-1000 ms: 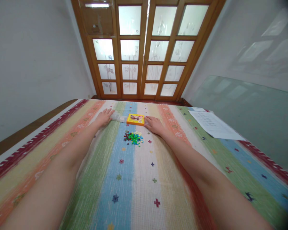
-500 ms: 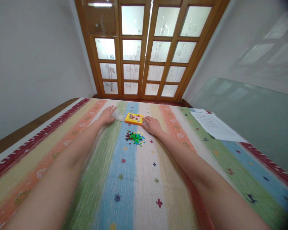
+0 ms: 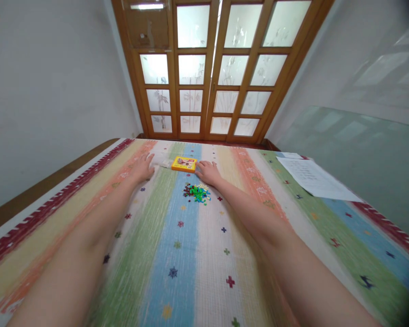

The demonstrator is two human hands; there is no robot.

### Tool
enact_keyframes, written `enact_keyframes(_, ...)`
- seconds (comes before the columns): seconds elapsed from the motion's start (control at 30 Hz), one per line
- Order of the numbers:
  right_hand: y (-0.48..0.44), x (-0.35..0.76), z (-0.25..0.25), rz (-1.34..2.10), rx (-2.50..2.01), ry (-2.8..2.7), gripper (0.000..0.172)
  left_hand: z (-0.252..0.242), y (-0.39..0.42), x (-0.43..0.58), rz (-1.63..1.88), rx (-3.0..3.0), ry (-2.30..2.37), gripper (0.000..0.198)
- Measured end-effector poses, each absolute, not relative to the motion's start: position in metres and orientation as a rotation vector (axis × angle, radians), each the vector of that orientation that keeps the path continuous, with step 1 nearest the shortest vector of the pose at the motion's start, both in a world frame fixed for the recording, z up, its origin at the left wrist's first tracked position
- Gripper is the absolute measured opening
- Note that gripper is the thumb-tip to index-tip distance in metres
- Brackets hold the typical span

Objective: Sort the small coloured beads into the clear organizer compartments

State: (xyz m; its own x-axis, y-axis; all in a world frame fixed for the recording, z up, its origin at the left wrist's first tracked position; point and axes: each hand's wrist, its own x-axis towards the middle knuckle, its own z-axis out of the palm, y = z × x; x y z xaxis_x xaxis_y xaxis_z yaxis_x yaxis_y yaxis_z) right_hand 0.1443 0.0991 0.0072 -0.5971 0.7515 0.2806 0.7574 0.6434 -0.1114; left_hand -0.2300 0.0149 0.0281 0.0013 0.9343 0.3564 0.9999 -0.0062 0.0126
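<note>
A flat yellow box [image 3: 183, 165] with a printed picture lies across the blue and green stripes of the tablecloth. My right hand [image 3: 207, 172] rests at the box's right end, fingers stretched out and touching its edge. On the box's left, clear plastic packaging [image 3: 163, 163] lies on the cloth. My left hand [image 3: 143, 169] is just left of that packaging, palm down with its fingers apart; whether it touches the plastic I cannot tell. Nearer to me than the box is a loose pile of small building bricks [image 3: 198, 193] in green, blue, dark red and cream.
A striped, patterned tablecloth [image 3: 184, 290] covers the table. White printed sheets [image 3: 315, 178] lie at the right side. Beyond the far edge stand wooden doors [image 3: 207, 95] with frosted panes, and a pale glass panel [image 3: 354, 150] leans at the right.
The yellow box and the plastic have shifted left across the cloth, with both hands moving left too. The brick pile stays put on the cloth. The camera view has turned slightly.
</note>
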Motion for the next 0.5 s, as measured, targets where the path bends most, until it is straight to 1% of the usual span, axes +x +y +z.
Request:
enact_keyframes(0.17,0.106,0.119,0.005,0.017,-1.169,-2.545,0.051,0.024,-0.020,-0.213,-0.510,-2.077,-1.971,0.062)
enact_keyframes(0.23,0.106,0.119,0.008,0.061,-1.150,-2.517,0.050,0.019,-0.029,-0.191,-0.558,-2.181,-1.949,0.060)
enact_keyframes(0.3,0.104,0.126,0.012,0.122,-1.127,-2.437,0.050,0.014,-0.035,-0.163,-0.524,-2.372,-1.937,0.058)
enact_keyframes(0.4,0.098,0.151,0.018,0.217,-1.065,-2.254,0.049,0.009,-0.042,-0.117,-0.463,-2.576,-1.865,0.064)
enact_keyframes(0.5,0.085,0.191,0.016,0.327,-1.004,-2.104,0.049,0.006,-0.047,-0.071,-0.502,-2.692,-1.788,0.073)
